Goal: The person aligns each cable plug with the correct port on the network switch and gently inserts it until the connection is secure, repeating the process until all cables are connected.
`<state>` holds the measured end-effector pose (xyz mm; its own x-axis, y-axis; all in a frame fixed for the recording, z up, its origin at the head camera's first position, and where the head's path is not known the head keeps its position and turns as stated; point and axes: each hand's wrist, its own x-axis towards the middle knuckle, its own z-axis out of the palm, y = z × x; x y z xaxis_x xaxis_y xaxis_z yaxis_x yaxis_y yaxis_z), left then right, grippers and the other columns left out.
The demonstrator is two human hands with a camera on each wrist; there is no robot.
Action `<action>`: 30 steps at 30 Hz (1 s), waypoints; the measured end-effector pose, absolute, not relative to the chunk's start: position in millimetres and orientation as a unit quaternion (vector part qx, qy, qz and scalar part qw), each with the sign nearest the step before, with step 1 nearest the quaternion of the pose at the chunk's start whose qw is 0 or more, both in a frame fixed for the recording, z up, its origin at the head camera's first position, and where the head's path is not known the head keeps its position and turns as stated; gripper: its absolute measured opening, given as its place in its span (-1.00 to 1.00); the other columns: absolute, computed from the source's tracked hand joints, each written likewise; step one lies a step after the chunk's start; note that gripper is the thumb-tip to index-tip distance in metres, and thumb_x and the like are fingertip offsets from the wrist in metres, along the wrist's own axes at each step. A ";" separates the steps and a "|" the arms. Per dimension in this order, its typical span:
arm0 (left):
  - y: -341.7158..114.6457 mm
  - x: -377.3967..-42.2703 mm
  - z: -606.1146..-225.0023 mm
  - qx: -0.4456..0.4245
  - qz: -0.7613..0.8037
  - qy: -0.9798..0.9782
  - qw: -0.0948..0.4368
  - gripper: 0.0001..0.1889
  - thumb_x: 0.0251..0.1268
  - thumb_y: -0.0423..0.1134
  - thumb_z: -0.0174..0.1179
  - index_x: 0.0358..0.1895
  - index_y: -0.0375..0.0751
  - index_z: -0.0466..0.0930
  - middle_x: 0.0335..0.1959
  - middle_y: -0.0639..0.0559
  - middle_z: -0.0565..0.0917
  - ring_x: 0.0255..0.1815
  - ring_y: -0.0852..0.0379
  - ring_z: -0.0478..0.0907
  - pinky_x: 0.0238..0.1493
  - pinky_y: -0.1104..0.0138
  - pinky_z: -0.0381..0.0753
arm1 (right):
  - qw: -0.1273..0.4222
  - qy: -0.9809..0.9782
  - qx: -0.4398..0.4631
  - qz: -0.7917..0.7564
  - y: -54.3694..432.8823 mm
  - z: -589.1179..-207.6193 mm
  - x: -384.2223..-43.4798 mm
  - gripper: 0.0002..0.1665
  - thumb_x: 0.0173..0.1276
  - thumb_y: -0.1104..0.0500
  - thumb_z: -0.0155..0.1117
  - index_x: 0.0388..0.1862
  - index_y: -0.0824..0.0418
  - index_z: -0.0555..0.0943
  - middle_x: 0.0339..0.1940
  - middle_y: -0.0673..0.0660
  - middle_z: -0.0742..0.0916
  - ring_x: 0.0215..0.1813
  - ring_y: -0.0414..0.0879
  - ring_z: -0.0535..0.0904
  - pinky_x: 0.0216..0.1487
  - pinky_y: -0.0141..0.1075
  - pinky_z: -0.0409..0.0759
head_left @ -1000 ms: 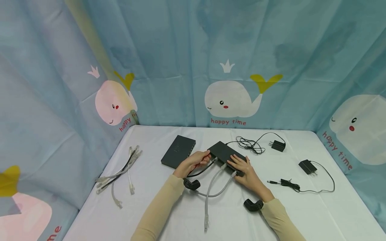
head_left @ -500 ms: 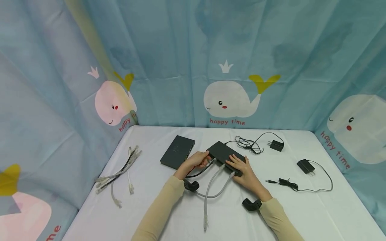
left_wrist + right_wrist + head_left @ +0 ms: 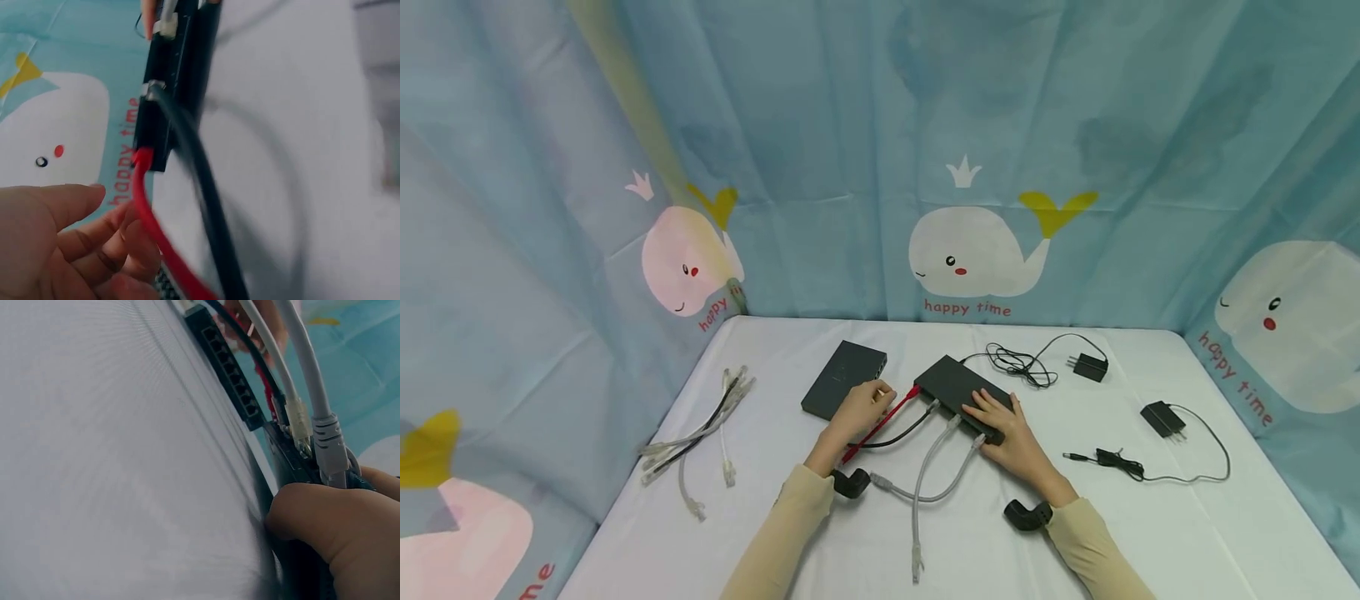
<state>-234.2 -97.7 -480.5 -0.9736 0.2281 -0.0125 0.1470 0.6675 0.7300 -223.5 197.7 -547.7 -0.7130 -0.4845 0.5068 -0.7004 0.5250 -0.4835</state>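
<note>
A black network switch [image 3: 958,382] lies on the white table, with its ports facing the person. My right hand [image 3: 1013,440] holds its right end, fingers spread on top and thumb [image 3: 306,515] at the port side. A red network cable [image 3: 880,423] is plugged in at the left end. Beside it a black cable [image 3: 898,435] and two grey cables [image 3: 925,454] run from other ports. My left hand [image 3: 857,412] is just left of the red cable; in the left wrist view its thumb and fingers are apart with nothing between them.
A second black switch [image 3: 844,375] lies behind the left hand. Loose network cables [image 3: 703,429] are bunched at the left. A power adapter [image 3: 1088,367] with a coiled cord connects at the first switch's back; another adapter [image 3: 1163,418] lies at the right.
My left hand has let go at the switch's left port and drawn back to the left. The red cable, hidden earlier, now shows. My right hand stays on the switch.
</note>
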 end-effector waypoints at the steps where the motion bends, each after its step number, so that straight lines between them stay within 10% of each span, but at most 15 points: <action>1: -100.6 -232.2 -480.1 0.106 0.397 0.910 0.051 -0.74 0.41 -0.12 0.00 -0.07 -0.21 0.56 -0.42 -0.01 0.60 -0.50 0.18 0.51 -0.50 0.36 0.47 | 0.156 -0.860 0.346 0.342 198.3 -547.5 -223.4 -0.18 -0.11 0.47 0.39 0.24 0.18 0.46 0.31 0.35 0.40 0.36 0.28 0.21 0.28 0.34 -0.23; 30: -95.3 -205.3 -495.7 0.145 0.319 0.936 0.016 -0.77 0.12 -0.39 0.27 -0.12 -0.27 0.58 -0.46 0.03 0.57 -0.57 0.24 0.38 -0.52 0.41 0.37 | 0.025 -0.867 0.411 0.282 216.1 -526.0 -221.8 -0.22 0.16 0.21 0.35 0.36 0.24 0.29 0.41 0.37 0.24 0.41 0.35 0.06 0.25 0.36 -0.15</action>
<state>-205.3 -95.3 -495.7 -0.9572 0.2825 0.0627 0.2620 0.7539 0.6024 -221.8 216.1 -526.0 -0.6615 -0.6974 0.2758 -0.7261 0.5035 -0.4683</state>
